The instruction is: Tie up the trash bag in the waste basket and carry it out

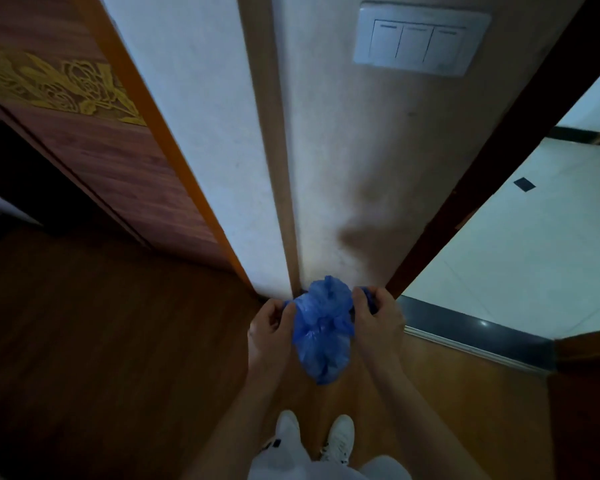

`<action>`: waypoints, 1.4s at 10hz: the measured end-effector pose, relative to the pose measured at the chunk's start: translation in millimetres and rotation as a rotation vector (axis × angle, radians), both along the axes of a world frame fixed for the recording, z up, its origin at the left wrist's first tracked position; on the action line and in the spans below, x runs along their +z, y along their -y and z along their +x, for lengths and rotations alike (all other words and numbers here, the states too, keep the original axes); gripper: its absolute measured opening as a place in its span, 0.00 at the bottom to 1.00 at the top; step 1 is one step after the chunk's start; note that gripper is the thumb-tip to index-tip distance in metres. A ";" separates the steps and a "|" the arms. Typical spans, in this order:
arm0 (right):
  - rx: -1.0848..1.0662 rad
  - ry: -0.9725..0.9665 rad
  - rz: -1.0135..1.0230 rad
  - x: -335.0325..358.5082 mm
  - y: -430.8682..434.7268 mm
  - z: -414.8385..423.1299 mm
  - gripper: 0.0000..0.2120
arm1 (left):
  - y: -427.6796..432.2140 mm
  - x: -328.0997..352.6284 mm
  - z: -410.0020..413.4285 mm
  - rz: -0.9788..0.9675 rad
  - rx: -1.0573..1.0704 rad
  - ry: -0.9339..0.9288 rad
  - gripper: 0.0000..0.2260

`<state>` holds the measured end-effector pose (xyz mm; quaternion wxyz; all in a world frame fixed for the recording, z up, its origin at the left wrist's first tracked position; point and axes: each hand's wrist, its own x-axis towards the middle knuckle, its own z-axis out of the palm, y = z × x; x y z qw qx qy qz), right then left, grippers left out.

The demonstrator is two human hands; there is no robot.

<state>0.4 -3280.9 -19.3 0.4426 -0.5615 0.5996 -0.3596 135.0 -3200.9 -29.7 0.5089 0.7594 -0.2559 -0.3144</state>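
Observation:
A small blue plastic trash bag [321, 336] hangs in the air between my two hands, bunched at the top and bulging below. My left hand [271, 325] grips a strip of the bag at its left side. On the other side, my right hand [374, 315] pinches another strip of blue plastic. Both strips are drawn outward from the bag's gathered top. No waste basket is in view.
I stand on a brown wood floor [101, 358] facing a pale wall corner [281, 168] with a three-key light switch [418, 39]. A carved wooden door [94, 133] stands on the left. A doorway with a dark threshold [465, 336] opens to a white tiled floor [520, 244] on the right.

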 end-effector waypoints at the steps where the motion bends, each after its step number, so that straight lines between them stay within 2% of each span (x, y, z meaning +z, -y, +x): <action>1: -0.035 0.009 0.035 -7.0 11.2 8.0 0.09 | 11.8 -4.1 10.0 0.000 -0.035 0.032 0.06; 3: -0.040 -0.017 0.101 -51.3 19.5 13.8 0.07 | 31.6 -45.3 25.7 0.062 -0.059 0.053 0.09; 5: -0.027 -0.123 0.080 -109.4 23.0 17.2 0.06 | 50.9 -96.8 34.5 0.065 -0.127 0.034 0.11; 8: -0.126 -0.177 0.067 -270.8 69.1 38.6 0.05 | 106.3 -260.6 51.0 0.078 -0.165 0.129 0.05; 9: -0.146 -0.165 0.061 -315.5 84.2 42.8 0.06 | 122.5 -298.6 53.3 0.097 -0.173 0.147 0.10; 11: -0.133 -0.182 0.026 -362.7 112.8 42.7 0.06 | 146.2 -344.3 51.9 0.103 -0.152 0.248 0.03; 12: -0.093 -0.218 0.010 -377.4 124.0 41.1 0.06 | 154.1 -361.4 51.7 0.117 -0.231 0.303 0.04; 13: 0.059 -0.375 0.035 -392.1 126.4 23.8 0.10 | 149.4 -377.5 60.6 0.197 -0.385 0.542 0.14; 14: 0.253 -0.659 -0.120 -394.3 121.1 -4.3 0.19 | 137.8 -379.4 69.3 0.267 -0.569 0.882 0.26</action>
